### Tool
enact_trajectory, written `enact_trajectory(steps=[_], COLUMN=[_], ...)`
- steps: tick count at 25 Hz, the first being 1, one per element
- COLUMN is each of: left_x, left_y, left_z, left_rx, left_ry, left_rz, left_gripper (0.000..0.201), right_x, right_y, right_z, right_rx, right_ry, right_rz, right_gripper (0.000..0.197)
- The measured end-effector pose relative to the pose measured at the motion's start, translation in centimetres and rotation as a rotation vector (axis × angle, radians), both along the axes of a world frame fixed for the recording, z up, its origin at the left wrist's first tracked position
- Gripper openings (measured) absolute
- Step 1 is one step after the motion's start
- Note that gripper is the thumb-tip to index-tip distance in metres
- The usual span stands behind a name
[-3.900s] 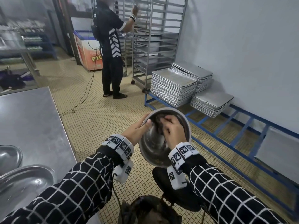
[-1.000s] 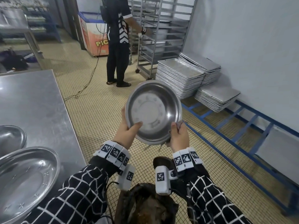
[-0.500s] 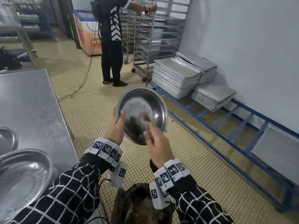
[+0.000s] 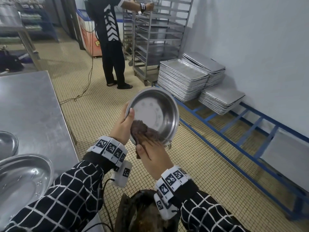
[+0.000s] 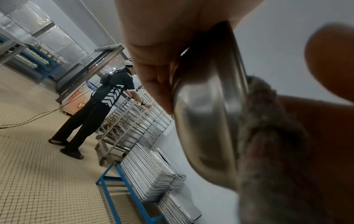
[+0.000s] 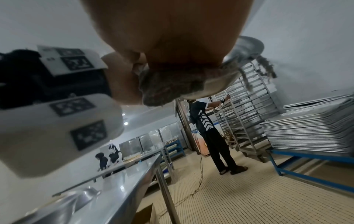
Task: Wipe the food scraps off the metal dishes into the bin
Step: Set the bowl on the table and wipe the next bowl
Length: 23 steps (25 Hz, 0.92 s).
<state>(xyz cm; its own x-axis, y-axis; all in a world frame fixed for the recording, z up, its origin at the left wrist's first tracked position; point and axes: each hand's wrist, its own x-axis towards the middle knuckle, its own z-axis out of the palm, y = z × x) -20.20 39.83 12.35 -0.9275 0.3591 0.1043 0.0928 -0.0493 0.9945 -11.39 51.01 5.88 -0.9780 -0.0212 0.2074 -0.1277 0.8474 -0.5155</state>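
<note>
**Cloth returned to the lower wall of the tilted dish**

Head view, centre of frame: a round metal dish is held tilted, its hollow facing the camera. One second earlier both hands gripped its rim and the hollow was uncovered; half a second earlier the right hand, blurred, was entering it. Now the right hand lies with fingers extended, pressing a dark brownish cloth against the lower-left inner wall. This suggests a further wiping pass is under way on this dish, not a change of dish.

The left hand grips the left rim, thumb over the edge and the remaining fingers behind, as the left wrist view confirms. The cloth sits between the right fingers and the metal, just beside the left thumb. The upper and right parts of the hollow look bare; any small residue is too fine to tell.

The bin, dark and holding brown waste, sits at the bottom centre of the frame, below the dish. Two more metal dishes rest on the steel table at lower left.
</note>
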Motion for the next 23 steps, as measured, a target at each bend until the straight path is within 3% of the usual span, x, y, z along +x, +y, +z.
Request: enact_trajectory(steps=[2,7,12,15,20,23], left_x=[-0.2,-0.5,-0.4,-0.1,-0.6,-1.4], left_y=[0.0,-0.3,-0.8,-0.8,-1.5,-2.3], left_z=[0.2,0.0,-0.9,-1.1,-1.7,-2.3], left_rx=[0.014,-0.102,-0.222,-0.282,-0.282,-0.238], left_ry=[-0.011,0.094,0.116,0.036,-0.160,-0.258], left_rz=[0.001,-0.032,-0.064,-0.099,-0.094,-0.188], left_gripper=[0.028,0.023,0.029,0.044,0.051,0.063], right_x=[-0.2,0.7,0.2,-0.3,-0.6,-1.0], right_y=[-0.3,2.0,5.3,6.9,7.2,7.7], right_z=[0.3,-0.2,-0.8,-0.7,2.0,3.6], right_rx=[-0.012,0.265,0.456,0.290,-0.129,-0.434], right_ry=[0.039,0.044,-0.140,-0.104,-0.085,-0.121], right_rz=[-0.036,-0.120,-0.307,-0.371,-0.408,-0.474], right_gripper=[0.061,0.059,0.067,0.064,0.070,0.045])
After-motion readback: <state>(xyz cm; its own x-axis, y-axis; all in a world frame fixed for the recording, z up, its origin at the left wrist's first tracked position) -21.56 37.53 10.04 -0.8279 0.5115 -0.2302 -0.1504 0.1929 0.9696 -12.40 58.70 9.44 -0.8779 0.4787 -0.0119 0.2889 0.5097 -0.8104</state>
